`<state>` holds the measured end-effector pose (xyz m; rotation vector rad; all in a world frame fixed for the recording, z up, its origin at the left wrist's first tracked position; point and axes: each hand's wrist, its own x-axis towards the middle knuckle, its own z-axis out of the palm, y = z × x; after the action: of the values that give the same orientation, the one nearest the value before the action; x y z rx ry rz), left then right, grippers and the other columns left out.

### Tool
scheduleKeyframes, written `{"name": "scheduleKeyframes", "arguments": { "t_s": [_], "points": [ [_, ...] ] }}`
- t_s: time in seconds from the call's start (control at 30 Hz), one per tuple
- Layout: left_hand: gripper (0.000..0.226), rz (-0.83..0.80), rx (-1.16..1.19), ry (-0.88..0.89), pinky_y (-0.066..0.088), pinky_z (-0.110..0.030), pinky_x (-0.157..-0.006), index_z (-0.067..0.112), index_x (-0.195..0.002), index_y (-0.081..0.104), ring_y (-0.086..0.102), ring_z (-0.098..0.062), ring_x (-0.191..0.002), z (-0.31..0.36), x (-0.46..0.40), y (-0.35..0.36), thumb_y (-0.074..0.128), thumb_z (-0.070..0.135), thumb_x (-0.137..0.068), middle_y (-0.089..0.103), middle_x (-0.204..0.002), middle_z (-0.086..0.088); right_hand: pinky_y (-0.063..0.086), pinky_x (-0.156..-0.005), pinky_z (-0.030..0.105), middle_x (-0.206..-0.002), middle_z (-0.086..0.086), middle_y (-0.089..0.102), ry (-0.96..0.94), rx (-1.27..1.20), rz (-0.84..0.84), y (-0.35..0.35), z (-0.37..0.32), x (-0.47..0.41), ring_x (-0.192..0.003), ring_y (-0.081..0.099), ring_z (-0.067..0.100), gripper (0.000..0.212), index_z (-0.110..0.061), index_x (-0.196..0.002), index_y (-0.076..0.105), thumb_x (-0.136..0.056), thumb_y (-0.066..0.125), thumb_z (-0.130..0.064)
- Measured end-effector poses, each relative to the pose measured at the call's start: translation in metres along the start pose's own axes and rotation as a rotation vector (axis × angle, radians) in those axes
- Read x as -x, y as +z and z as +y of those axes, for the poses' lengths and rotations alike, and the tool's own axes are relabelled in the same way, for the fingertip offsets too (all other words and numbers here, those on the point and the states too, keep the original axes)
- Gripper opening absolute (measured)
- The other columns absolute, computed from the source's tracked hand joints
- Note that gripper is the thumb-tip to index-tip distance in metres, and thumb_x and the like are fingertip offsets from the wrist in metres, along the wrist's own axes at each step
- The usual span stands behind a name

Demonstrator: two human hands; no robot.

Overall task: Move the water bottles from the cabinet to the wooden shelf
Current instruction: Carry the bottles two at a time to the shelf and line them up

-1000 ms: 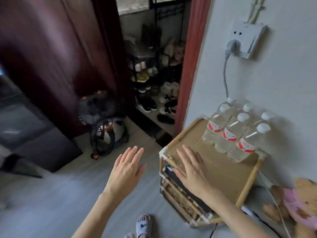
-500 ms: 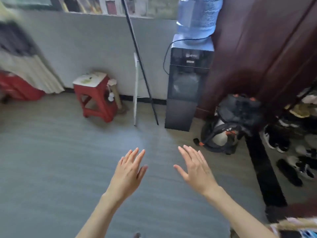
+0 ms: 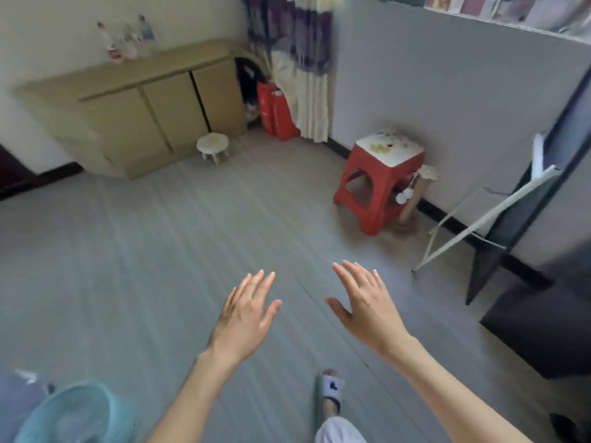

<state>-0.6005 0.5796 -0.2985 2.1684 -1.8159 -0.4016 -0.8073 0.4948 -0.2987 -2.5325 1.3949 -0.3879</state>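
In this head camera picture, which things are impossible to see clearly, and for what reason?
- Clear plastic water bottles on the beige wooden cabinet: far away and blurred, so their number is uncertain.
- Inside of the cabinet: hidden by its closed doors.
- Pale green round object: cut off by the bottom edge, blurred.
- Wooden shelf: outside the head view.
- Left hand and right hand: visible, open, empty.

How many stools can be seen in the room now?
2. A red plastic stool with a white top stands by the grey wall on the right. A small pale round stool stands on the floor before the beige cabinet. No others show.
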Motion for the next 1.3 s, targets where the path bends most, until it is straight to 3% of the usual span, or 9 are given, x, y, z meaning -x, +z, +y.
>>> {"name": "scheduleKeyframes", "arguments": {
  "t_s": [0.3,0.6,0.87,1.03,1.3],
  "points": [
    [0.072,0.183,-0.044,-0.225,0.026,-0.039,-0.109,0.015,-0.136,0.038,0.033,-0.028,-0.135,-0.077,-0.158,-0.064,0.017,0.054,-0.08,0.04,-0.143,-0.01,0.033,-0.103,0.053,-0.13,0.011,0.054,-0.202,-0.02,-0.083,0.014,-0.003,-0.234,-0.123,0.048,0.03,0.065,-0.013,-0.13,0.046,-0.083,0.03,-0.056],
    [0.08,0.224,-0.009,-0.385,0.015,-0.033,-0.113,0.023,-0.141,0.028,0.018,-0.022,-0.141,-0.172,-0.293,-0.103,0.005,0.06,-0.074,0.026,-0.151,-0.004,0.031,-0.105,0.051,-0.132,0.011,0.052,-0.386,-0.053,-0.187,0.057,-0.057,-0.443,-0.125,0.046,0.03,0.066,-0.013,-0.131,0.045,-0.082,0.031,-0.055],
    [0.081,0.27,0.001,-0.411,0.015,-0.034,-0.113,0.023,-0.142,0.024,0.015,-0.022,-0.141,-0.304,-0.449,-0.158,0.004,0.061,-0.073,0.021,-0.153,-0.004,0.025,-0.109,0.047,-0.138,0.012,0.046,-0.424,-0.04,-0.178,0.106,-0.121,-0.652,-0.13,0.04,0.029,0.072,-0.013,-0.134,0.041,-0.081,0.025,-0.058],
    [0.077,0.307,-0.036,-0.399,0.019,-0.036,-0.112,0.02,-0.141,0.027,0.019,-0.024,-0.14,-0.386,-0.547,-0.21,0.008,0.058,-0.077,0.025,-0.151,-0.006,0.026,-0.108,0.046,-0.138,0.012,0.046,-0.431,-0.065,-0.13,0.119,-0.166,-0.774,-0.13,0.04,0.03,0.063,-0.013,-0.133,0.042,-0.084,0.037,-0.052],
    [0.076,0.224,-0.01,-0.365,0.02,-0.037,-0.111,0.018,-0.14,0.029,0.02,-0.025,-0.14,-0.479,-0.692,-0.239,0.009,0.057,-0.078,0.026,-0.15,-0.008,0.025,-0.109,0.048,-0.14,0.012,0.043,-0.402,-0.061,-0.187,0.169,-0.192,-0.936,-0.131,0.038,0.031,0.058,-0.012,-0.134,0.041,-0.086,0.048,-0.044]
  ]
}}
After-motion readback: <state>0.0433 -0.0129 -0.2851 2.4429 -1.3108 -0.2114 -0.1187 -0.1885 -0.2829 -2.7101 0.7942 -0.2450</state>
